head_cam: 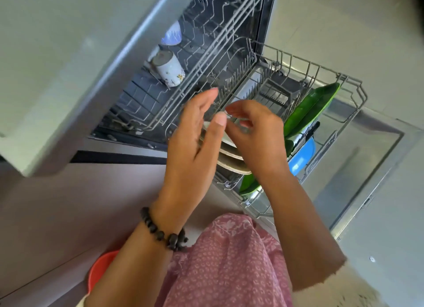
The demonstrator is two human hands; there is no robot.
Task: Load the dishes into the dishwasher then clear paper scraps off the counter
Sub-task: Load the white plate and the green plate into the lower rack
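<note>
Below, the lower rack (344, 81) holds green plates (309, 109).

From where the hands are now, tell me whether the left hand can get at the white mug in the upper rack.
Probably yes. The left hand is open and holds nothing, and the white mug lies on its side in the pulled-out upper rack, with no dish between them. The rack's wire edge is the only thing to reach over.
</note>
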